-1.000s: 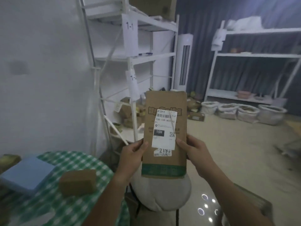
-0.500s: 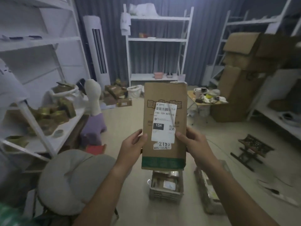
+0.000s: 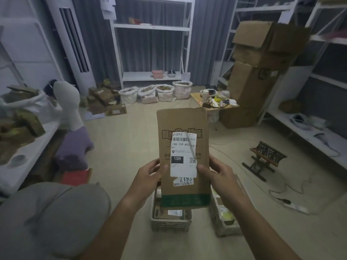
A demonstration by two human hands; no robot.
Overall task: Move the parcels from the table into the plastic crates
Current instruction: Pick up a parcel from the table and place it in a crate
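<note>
I hold a cardboard parcel upright in front of me, above two crates on the floor of a dim storeroom.

At the far left a white shelf (image 3: 28,147) carries brown packets, with a grey cushion (image 3: 54,218) below it and a tall white air conditioner (image 3: 75,45) behind. My left hand (image 3: 148,177) grips the parcel's left edge, thumb on its face; the parcel (image 3: 183,152) bears a white shipping label (image 3: 183,154) and a green band along the bottom. My right hand (image 3: 219,175) grips the right edge the same way. Under the parcel sit a grey crate (image 3: 170,222) and, just beside it to the right, a second crate (image 3: 224,220), both with packages inside. Filled sacks (image 3: 155,92) line the back shelving, stacked cardboard boxes (image 3: 262,68) rise at right, and a small stool (image 3: 266,156) stands on the beige floor (image 3: 131,139).
</note>
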